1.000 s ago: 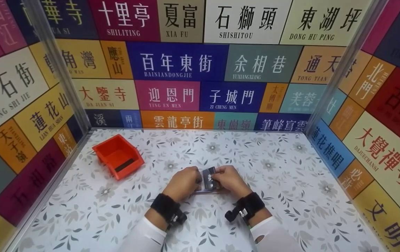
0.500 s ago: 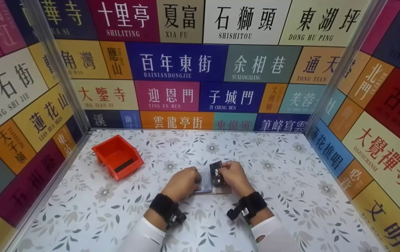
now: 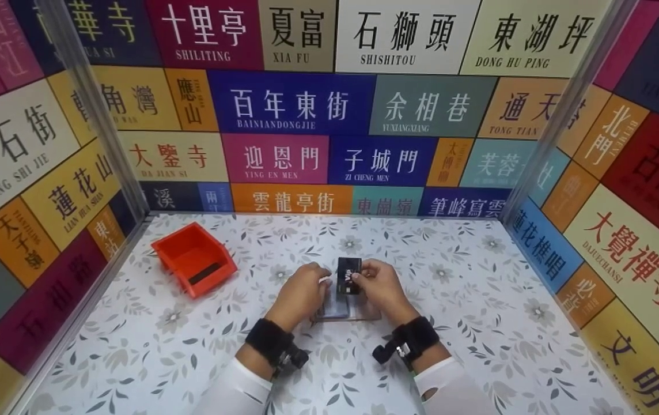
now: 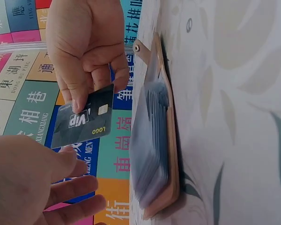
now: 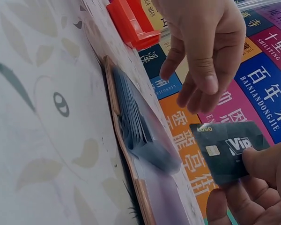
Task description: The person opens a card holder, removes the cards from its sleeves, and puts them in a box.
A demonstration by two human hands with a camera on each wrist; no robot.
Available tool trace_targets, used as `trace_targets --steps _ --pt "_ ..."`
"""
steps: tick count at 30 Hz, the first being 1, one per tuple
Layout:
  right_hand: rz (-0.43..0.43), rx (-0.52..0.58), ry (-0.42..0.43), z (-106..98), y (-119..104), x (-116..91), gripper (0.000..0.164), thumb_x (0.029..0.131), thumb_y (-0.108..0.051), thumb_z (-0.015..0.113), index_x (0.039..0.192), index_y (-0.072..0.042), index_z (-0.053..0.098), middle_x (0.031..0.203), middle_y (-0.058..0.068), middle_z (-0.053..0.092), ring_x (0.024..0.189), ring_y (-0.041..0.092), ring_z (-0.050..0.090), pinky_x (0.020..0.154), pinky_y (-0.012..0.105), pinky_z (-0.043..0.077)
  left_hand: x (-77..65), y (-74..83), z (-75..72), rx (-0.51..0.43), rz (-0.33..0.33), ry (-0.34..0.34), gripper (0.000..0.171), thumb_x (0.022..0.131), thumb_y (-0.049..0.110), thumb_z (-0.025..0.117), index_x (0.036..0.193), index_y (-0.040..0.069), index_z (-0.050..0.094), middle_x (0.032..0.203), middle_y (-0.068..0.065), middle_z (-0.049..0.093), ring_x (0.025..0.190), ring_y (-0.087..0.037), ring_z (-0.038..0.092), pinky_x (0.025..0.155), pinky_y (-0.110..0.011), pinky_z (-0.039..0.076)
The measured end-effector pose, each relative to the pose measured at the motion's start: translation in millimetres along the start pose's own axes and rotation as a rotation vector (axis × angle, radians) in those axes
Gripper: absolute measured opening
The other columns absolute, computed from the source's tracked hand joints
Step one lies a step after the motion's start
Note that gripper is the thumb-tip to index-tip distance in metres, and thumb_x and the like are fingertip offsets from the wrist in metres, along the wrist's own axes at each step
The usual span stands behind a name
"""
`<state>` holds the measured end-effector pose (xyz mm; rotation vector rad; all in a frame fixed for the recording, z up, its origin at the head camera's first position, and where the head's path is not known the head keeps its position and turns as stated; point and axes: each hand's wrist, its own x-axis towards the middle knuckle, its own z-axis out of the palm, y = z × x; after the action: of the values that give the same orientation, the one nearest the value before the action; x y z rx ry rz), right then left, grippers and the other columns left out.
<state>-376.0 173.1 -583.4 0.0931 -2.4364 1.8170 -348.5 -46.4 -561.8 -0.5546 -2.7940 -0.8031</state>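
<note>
My right hand (image 3: 387, 291) pinches a black bank-style card (image 3: 345, 275) printed "Vip", its thumb on the face. A gold chip and the word LOGO show on the card in the right wrist view. Below it, a card holder (image 3: 371, 312) with brown edges lies spread on the table. Its stack of clear plastic sleeves (image 4: 152, 140) fans up in the left wrist view, beside a small strap with a snap (image 4: 139, 48). My left hand (image 3: 298, 293) hovers over the holder's left side, fingers loosely bent, apart from the card in the right wrist view (image 5: 203, 51).
An orange-red open bin (image 3: 196, 258) stands at the back left of the flower-patterned table (image 3: 439, 357). Panels with colourful place-name signs (image 3: 295, 104) enclose the table at the back and both sides.
My right hand has drawn the card rightward off the sleeves, then lifted it up and back toward the middle. The left hand has shifted slightly and its fingers have come away from the holder.
</note>
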Motion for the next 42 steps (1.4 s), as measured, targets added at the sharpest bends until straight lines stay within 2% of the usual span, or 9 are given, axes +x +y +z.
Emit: trace_targets --steps 4,9,13,18,23,32,35,39,42 --pt "-0.014 0.081 -0.075 1.8 -1.6 -1.9 0.009 0.098 0.006 0.079 0.106 0.006 0.076 0.089 0.005 0.078 0.08 0.012 0.076 0.073 0.026 0.066 1.6 4.0 -0.6 -0.09 -0.031 0.037 0.032 0.115 0.023 0.066 0.14 0.006 0.078 0.131 -0.014 0.077 0.128 -0.035 0.074 0.113 -0.052 0.059" --pt "-0.032 0.122 -0.117 3.2 -4.9 -5.2 0.012 0.099 0.006 0.079 0.11 0.009 0.075 0.093 0.009 0.082 0.084 0.013 0.08 0.077 0.027 0.068 1.7 8.9 -1.8 -0.256 -0.064 0.036 0.036 0.116 0.023 0.063 0.144 0.002 0.074 0.139 -0.019 0.077 0.132 -0.036 0.074 0.116 -0.055 0.058" --pt "-0.033 0.16 -0.14 4.5 -5.5 -6.1 0.009 0.1 0.006 0.078 0.107 0.009 0.074 0.093 0.008 0.083 0.088 0.015 0.083 0.079 0.027 0.069 2.7 10.5 -1.7 -0.371 -0.074 0.045 0.03 0.113 0.018 0.068 0.135 0.0 0.078 0.128 -0.018 0.082 0.12 -0.033 0.078 0.108 -0.052 0.062" --pt "-0.053 0.202 -0.168 6.4 -3.9 -5.9 0.007 0.1 0.008 0.077 0.103 0.009 0.071 0.094 0.009 0.083 0.089 0.015 0.084 0.083 0.03 0.07 3.6 12.2 -2.4 -0.422 -0.071 0.073 0.017 0.109 0.012 0.073 0.121 0.004 0.082 0.114 -0.013 0.084 0.105 -0.026 0.078 0.097 -0.047 0.065" --pt "-0.047 0.203 -0.17 6.2 -2.8 -6.0 0.007 0.1 0.006 0.077 0.1 0.005 0.071 0.097 0.012 0.084 0.089 0.015 0.083 0.084 0.036 0.071 4.1 13.8 -3.7 -0.404 -0.067 0.085 0.012 0.108 0.01 0.073 0.115 0.006 0.082 0.107 -0.011 0.083 0.097 -0.022 0.076 0.09 -0.044 0.065" --pt "-0.043 0.18 -0.179 6.0 -4.6 -6.9 0.009 0.1 0.003 0.079 0.103 0.008 0.072 0.102 0.016 0.086 0.088 0.015 0.082 0.087 0.046 0.071 3.6 14.2 -4.3 -0.344 -0.066 0.087 0.009 0.11 0.012 0.072 0.114 0.008 0.08 0.111 -0.011 0.082 0.099 -0.024 0.075 0.088 -0.044 0.064" --pt "-0.055 0.143 -0.185 5.2 -4.6 -6.4 0.011 0.099 0.0 0.082 0.101 0.007 0.073 0.1 0.015 0.086 0.086 0.016 0.082 0.082 0.039 0.071 2.6 13.5 -4.6 -0.304 -0.053 0.093 0.008 0.11 0.011 0.072 0.112 0.008 0.079 0.108 -0.01 0.081 0.095 -0.023 0.074 0.084 -0.042 0.063" --pt "-0.066 0.054 -0.191 1.6 -3.7 -5.4 0.012 0.097 -0.005 0.086 0.099 0.002 0.076 0.098 0.013 0.085 0.085 0.015 0.081 0.074 0.025 0.064 2.4 11.3 -3.6 -0.245 -0.045 0.117 0.008 0.109 0.011 0.072 0.111 0.008 0.079 0.11 -0.01 0.081 0.094 -0.023 0.075 0.081 -0.04 0.063" --pt "-0.079 -0.056 -0.2 -3.4 -4.4 -5.5 0.011 0.096 -0.006 0.086 0.102 0.0 0.08 0.099 0.011 0.086 0.088 0.012 0.08 0.078 0.026 0.065 2.4 9.7 -2.8 -0.198 -0.049 0.146 0.008 0.108 0.012 0.073 0.111 0.008 0.079 0.113 -0.01 0.082 0.098 -0.025 0.076 0.086 -0.044 0.064"
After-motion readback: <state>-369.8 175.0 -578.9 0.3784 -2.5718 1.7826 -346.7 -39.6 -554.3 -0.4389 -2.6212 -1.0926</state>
